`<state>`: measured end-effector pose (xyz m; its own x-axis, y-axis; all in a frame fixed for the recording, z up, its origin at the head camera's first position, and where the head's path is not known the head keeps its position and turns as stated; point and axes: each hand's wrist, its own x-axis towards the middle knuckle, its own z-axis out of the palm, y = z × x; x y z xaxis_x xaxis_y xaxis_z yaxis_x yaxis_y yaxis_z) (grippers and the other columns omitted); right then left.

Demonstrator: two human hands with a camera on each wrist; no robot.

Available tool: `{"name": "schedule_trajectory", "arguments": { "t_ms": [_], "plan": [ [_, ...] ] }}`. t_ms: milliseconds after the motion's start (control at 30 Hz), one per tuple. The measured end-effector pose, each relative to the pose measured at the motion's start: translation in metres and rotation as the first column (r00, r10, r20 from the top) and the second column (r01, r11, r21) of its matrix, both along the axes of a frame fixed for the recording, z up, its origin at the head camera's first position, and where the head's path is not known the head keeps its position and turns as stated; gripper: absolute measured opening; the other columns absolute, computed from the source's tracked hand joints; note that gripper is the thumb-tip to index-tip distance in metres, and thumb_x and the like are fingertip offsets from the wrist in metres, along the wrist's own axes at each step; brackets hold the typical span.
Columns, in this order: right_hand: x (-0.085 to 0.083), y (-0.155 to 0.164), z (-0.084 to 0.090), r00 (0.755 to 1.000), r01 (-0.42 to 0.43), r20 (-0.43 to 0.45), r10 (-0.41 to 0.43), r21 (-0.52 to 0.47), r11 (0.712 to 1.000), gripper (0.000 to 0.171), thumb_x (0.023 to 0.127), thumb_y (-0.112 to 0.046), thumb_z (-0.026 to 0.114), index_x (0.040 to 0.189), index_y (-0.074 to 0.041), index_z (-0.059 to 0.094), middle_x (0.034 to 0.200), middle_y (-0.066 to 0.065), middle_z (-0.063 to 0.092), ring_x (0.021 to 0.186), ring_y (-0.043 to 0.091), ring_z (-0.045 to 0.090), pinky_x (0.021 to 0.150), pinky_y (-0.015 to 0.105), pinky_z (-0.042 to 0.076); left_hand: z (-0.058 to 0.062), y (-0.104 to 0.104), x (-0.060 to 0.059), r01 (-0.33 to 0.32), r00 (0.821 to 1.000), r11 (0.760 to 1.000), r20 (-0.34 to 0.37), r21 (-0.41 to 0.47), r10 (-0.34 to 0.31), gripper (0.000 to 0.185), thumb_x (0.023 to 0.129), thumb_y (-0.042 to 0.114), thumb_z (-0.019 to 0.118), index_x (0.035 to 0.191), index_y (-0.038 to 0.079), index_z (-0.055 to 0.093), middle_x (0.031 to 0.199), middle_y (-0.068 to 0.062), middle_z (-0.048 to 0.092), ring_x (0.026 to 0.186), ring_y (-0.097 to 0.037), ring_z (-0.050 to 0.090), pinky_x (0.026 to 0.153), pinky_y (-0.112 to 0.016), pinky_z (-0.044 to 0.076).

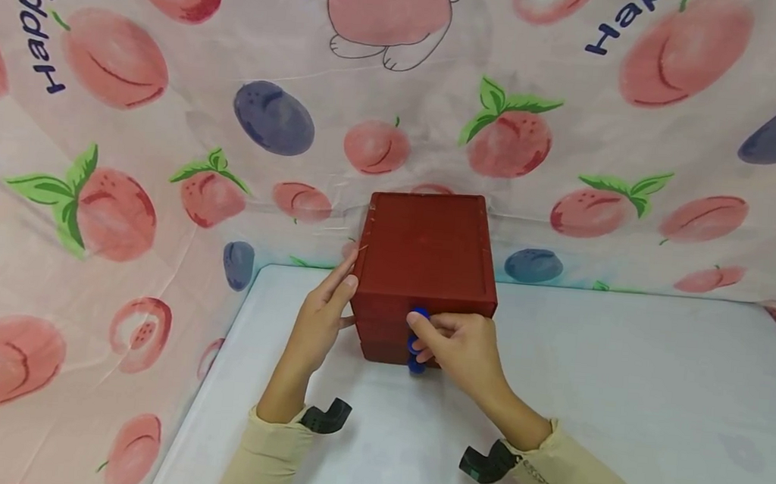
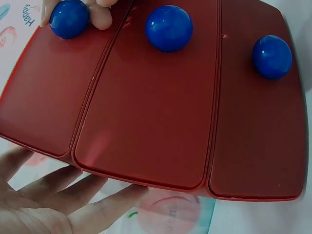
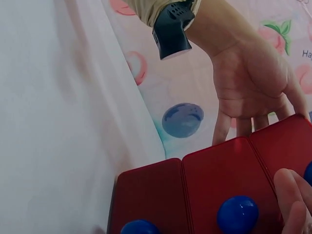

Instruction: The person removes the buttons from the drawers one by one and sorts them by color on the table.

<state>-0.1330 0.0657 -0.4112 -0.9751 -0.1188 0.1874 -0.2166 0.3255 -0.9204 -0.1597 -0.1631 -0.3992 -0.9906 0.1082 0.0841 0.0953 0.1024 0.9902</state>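
A small dark red drawer box (image 1: 425, 249) stands at the back of the table, its front facing me. Three drawer fronts show in the left wrist view, each with a round blue knob: the top knob (image 2: 69, 19), the middle knob (image 2: 169, 28) and the bottom knob (image 2: 272, 57). My right hand (image 1: 458, 346) pinches the top knob between thumb and fingers. Against the box's left side rests my left hand (image 1: 320, 316), its fingers extended along the wall and thumb near the front top corner. All three drawers appear closed.
The box stands on a white table (image 1: 622, 397). Close behind it hangs a fruit-printed cloth (image 1: 431, 124), which also covers the left side. Each sleeve cuff carries a black wrist device, the left device (image 1: 326, 416) and the right device (image 1: 488, 463).
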Motion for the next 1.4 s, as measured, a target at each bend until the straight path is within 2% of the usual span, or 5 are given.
{"name": "schedule_trajectory", "arguments": {
  "t_ms": [200,600,867,1100,1400],
  "plan": [
    [0.001,0.0,-0.001,0.999,0.026,-0.031,-0.027,-0.01,1.0,0.038,0.092,-0.048,0.073,0.071,-0.017,0.08,0.062,-0.006,0.072,0.054,0.011,0.071,0.05,0.032,0.057,0.0,0.001,0.0,0.009,1.0,1.0,-0.004,-0.005,-0.009,0.054,0.107,0.043,0.049,0.159,0.034,0.038,0.163,0.007,0.038,0.146,-0.027,0.044,0.097,-0.062,0.054],
    [0.008,0.002,0.003,1.0,-0.015,-0.014,0.016,0.008,1.0,0.039,0.093,-0.044,0.074,0.078,-0.009,0.082,0.066,-0.001,0.075,0.055,0.01,0.071,0.058,0.029,0.059,0.002,0.0,0.001,0.001,1.0,0.999,0.01,-0.04,-0.001,0.053,0.107,0.045,0.048,0.158,0.038,0.037,0.163,0.009,0.037,0.146,-0.028,0.044,0.097,-0.06,0.055],
    [0.018,0.003,0.004,1.0,0.003,-0.012,-0.002,0.066,0.998,0.034,0.092,-0.047,0.074,0.07,-0.022,0.079,0.061,-0.007,0.072,0.056,0.007,0.069,0.055,0.028,0.052,0.001,0.0,0.002,-0.014,1.0,0.998,0.005,-0.064,0.014,0.055,0.106,0.047,0.048,0.159,0.036,0.037,0.163,0.009,0.038,0.142,-0.029,0.049,0.097,-0.057,0.056],
    [0.032,0.0,0.003,0.999,0.012,-0.043,-0.009,0.078,0.997,0.028,0.091,-0.046,0.075,0.071,-0.026,0.079,0.06,-0.013,0.071,0.053,0.005,0.066,0.052,0.026,0.051,0.0,-0.002,0.002,-0.009,1.0,0.998,-0.01,-0.056,0.008,0.056,0.107,0.045,0.049,0.159,0.032,0.037,0.163,0.007,0.038,0.142,-0.029,0.049,0.098,-0.056,0.055],
    [0.047,0.0,0.005,0.999,0.002,-0.048,0.003,0.107,0.994,0.029,0.091,-0.045,0.076,0.065,-0.031,0.074,0.053,-0.017,0.064,0.052,0.005,0.059,0.046,0.025,0.044,0.0,-0.002,0.003,-0.036,0.999,0.994,-0.02,-0.098,0.034,0.052,0.106,0.047,0.049,0.156,0.041,0.04,0.163,0.009,0.038,0.147,-0.024,0.043,0.106,-0.056,0.05]
  ]
}}
